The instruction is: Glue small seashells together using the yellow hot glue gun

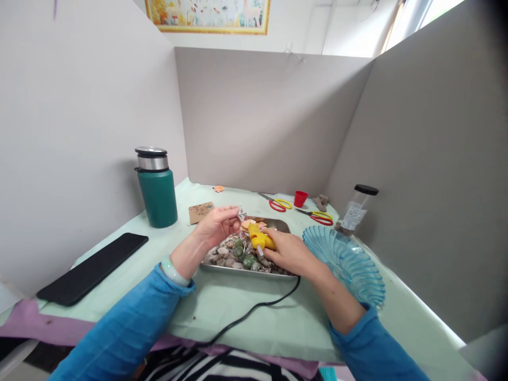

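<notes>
My right hand (pixel 289 251) is wrapped round a yellow glue gun (pixel 260 238), whose black cord runs down over the table edge. A clear glue stick pokes out of its rear end. In my left hand (pixel 218 223), thumb and fingers pinch a small shiny silvery piece (pixel 241 214), too small to name. Both hands are over a metal tray (pixel 238 271) filled with pebbles, shells and green cactus-like pieces (pixel 249 260). Orange, flat pieces (pixel 248 224) lie by the nozzle end of the gun, which is partly hidden.
A green flask (pixel 156 193) and a black flat pad (pixel 95 269) stand left. Right are a blue glass plate (pixel 347 264) and a black-lidded jar (pixel 357 209). Behind lie two scissors-like tools (pixel 280 205), a red cup (pixel 300 199) and a brown card (pixel 200 212). Grey panels (pixel 270 116) enclose the table.
</notes>
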A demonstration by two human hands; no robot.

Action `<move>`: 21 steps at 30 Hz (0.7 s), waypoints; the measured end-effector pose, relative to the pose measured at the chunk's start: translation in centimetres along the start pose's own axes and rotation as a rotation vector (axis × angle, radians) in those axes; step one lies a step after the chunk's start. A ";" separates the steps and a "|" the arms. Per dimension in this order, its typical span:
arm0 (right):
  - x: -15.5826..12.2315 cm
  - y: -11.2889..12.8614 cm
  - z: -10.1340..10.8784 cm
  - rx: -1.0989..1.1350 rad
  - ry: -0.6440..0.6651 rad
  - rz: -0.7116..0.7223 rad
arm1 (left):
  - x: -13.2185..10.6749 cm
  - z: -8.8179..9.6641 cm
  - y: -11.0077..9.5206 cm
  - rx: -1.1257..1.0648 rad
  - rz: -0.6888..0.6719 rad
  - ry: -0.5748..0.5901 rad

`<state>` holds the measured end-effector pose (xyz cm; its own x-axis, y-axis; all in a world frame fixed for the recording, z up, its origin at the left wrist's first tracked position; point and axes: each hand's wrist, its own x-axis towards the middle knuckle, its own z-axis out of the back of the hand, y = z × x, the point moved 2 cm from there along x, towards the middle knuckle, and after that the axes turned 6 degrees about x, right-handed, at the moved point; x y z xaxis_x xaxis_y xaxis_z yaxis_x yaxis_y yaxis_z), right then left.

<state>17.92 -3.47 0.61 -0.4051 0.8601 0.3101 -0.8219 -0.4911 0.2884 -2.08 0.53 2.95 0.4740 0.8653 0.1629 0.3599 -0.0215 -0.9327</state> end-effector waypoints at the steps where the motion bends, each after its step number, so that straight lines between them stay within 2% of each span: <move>1: -0.1 -0.1 0.2 0.019 0.021 0.020 | 0.0 0.0 0.1 0.005 0.001 0.013; 4: -0.1 0.0 1.5 0.112 -0.026 0.075 | 0.1 0.0 0.5 0.012 0.012 0.043; 8: 0.4 1.9 2.8 0.352 -0.304 0.163 | 0.0 -0.7 0.8 0.017 0.000 0.074; 12: 1.1 3.9 2.1 0.426 -0.494 0.192 | -0.3 -1.4 0.8 0.068 -0.068 0.031; 16: 1.1 4.0 1.0 0.454 -0.556 0.190 | -0.5 -1.8 0.9 0.202 -0.156 -0.054; 21: 0.7 3.4 0.7 0.528 -0.581 0.190 | -0.5 -2.1 0.9 0.331 -0.219 -0.105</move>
<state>15.15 -4.66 2.47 -0.1266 0.6171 0.7766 -0.4038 -0.7472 0.5279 -0.31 -0.98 2.74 0.3246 0.8783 0.3511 0.1574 0.3158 -0.9357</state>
